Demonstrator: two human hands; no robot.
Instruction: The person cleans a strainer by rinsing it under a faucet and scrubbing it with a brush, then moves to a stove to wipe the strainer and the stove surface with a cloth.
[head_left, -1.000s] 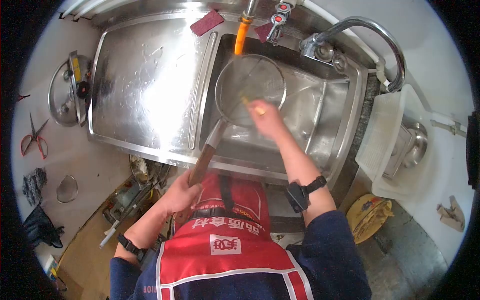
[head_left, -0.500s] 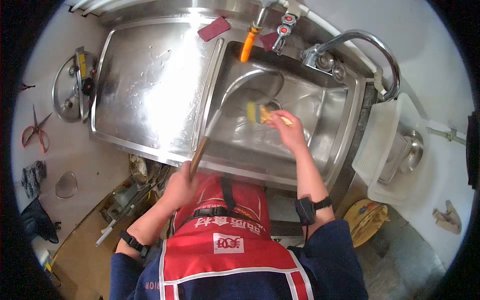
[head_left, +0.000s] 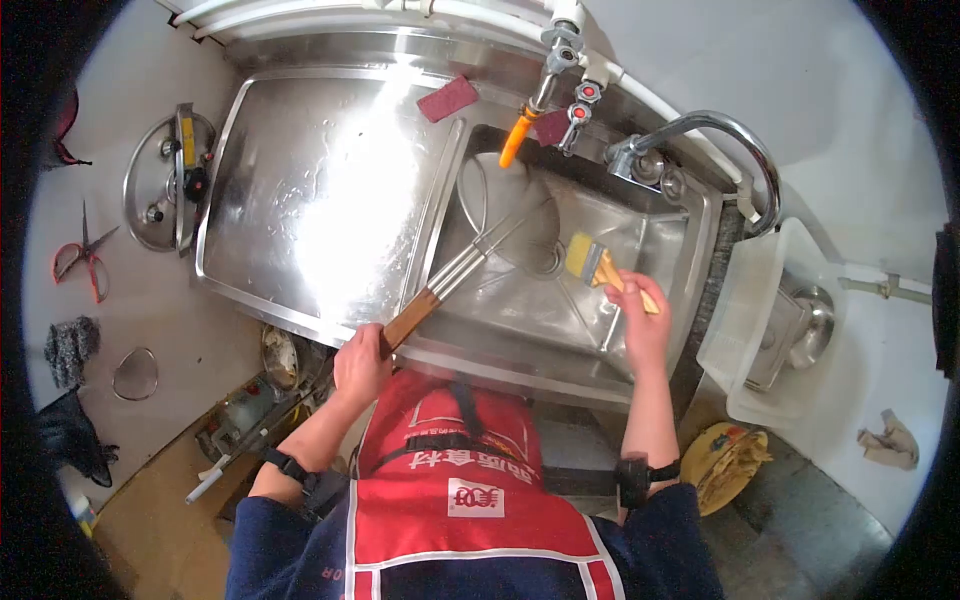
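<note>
My left hand (head_left: 362, 368) is closed round the wooden handle of a long-handled strainer (head_left: 408, 318). Its wide round mesh head (head_left: 522, 215) is over the sink basin (head_left: 510, 300). To the right, my right hand (head_left: 640, 318) grips a yellow-bristled brush (head_left: 598, 266) by its wooden handle, with the bristles pointing up and left. The brush is apart from the strainer head. An orange hose end (head_left: 516, 138) hangs from a tap above the basin.
A steel drainboard (head_left: 310, 170) is left of the basin, with a dark red pad (head_left: 447, 99) at its back edge. A curved faucet (head_left: 735, 120) stands back right, near a white plastic bin (head_left: 765, 330). Scissors (head_left: 82, 252) hang at the left.
The strainer head has turned and now shows its broad face. My right hand with the brush has moved right and down, away from the strainer. The view has shifted slightly.
</note>
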